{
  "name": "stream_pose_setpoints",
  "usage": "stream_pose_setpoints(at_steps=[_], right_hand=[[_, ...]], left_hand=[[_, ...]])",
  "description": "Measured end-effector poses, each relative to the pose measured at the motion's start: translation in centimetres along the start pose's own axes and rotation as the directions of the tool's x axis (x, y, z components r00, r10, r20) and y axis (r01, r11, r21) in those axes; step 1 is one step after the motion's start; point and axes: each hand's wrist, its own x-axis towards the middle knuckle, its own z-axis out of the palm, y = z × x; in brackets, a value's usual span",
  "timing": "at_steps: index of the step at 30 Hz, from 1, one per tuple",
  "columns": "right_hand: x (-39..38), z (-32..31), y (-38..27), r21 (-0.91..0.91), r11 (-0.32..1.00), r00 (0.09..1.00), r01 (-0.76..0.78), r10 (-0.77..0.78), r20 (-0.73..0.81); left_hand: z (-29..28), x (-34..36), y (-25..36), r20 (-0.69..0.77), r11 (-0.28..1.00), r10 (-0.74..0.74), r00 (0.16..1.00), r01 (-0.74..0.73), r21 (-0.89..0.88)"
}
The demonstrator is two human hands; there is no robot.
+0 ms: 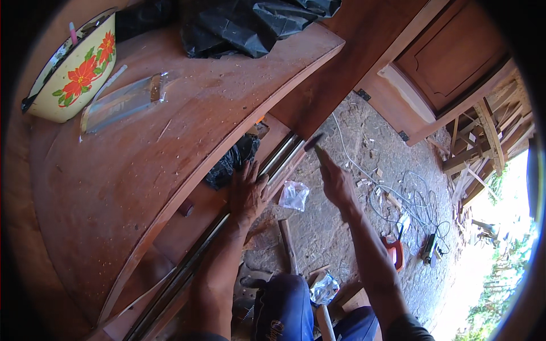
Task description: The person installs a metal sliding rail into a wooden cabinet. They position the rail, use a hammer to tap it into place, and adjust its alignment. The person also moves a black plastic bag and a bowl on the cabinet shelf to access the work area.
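Observation:
My left hand (248, 190) lies with fingers stretched out over a long metal rail (196, 254), which runs along the lower board of a reddish-brown wooden cabinet. My right hand (338, 182) is closed round the handle of a hammer (314, 142). The dark hammer head is by the far end of the rail; whether it touches the rail I cannot tell. Beside my left fingers, inside the cabinet, a crumpled black plastic bag (232, 162) sits. A small clear plastic bag (294, 195) rests between my two hands, to the right of the rail.
A curved wooden top (170, 133) carries a flowered enamel basin (74, 79), a clear plastic package (122, 108) and black plastic sheeting (250, 25). On the floor lie a coiled grey cable (406, 196), a red-handled saw (393, 253) and wood scraps. A hinged door panel (449, 62) stands at far right.

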Motion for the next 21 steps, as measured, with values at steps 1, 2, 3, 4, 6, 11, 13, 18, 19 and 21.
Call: stream_pose_setpoints(at_steps=[1,2,3,4,6,11,13,18,19,21], right_hand=[[1.7,0.6,0.6,-0.006,0.999,0.999,0.033,-0.033,-0.001],[3.1,1.3,1.0,-0.005,0.998,0.998,0.067,-0.067,0.0],[4.2,1.7,1.4,-0.013,0.995,0.995,0.1,-0.1,0.003],[4.9,2.3,2.1,-0.042,0.992,0.992,0.121,-0.119,0.031],[6.1,3.5,3.0,-0.094,0.981,0.983,0.167,-0.159,0.089],[6.9,5.9,5.2,-0.116,0.977,0.982,0.177,-0.168,0.082],[7.0,6.3,4.9,-0.124,0.976,0.982,0.181,-0.172,0.08],[7.0,5.5,3.0,-0.138,0.984,0.988,0.109,-0.092,0.123],[6.9,5.5,3.5,-0.137,0.983,0.987,0.124,-0.107,0.124],[7.0,5.8,4.0,-0.125,0.979,0.982,0.158,-0.142,0.127]], left_hand=[[-0.2,0.2,0.2,0.012,1.0,-0.003,1.0,0.004,-0.008],[-0.5,0.2,0.2,0.026,1.0,-0.01,1.0,0.011,-0.01],[-0.7,0.3,0.4,0.038,1.0,-0.016,0.999,0.017,-0.021],[-0.8,0.3,0.6,0.046,0.999,-0.022,0.999,0.024,-0.032],[-1.0,0.3,0.6,0.061,0.998,-0.035,0.998,0.038,-0.051],[-1.1,0.3,0.7,0.079,1.0,-0.024,0.997,0.025,-0.009],[-1.3,0.2,0.5,0.099,1.0,-0.028,0.995,0.027,0.012],[-1.6,0.4,0.4,0.085,1.0,-0.031,0.996,0.031,0.004],[-1.6,0.4,0.7,0.081,1.0,-0.025,0.996,0.025,-0.001],[-1.3,0.3,0.7,0.073,1.0,-0.02,0.997,0.02,-0.003]])
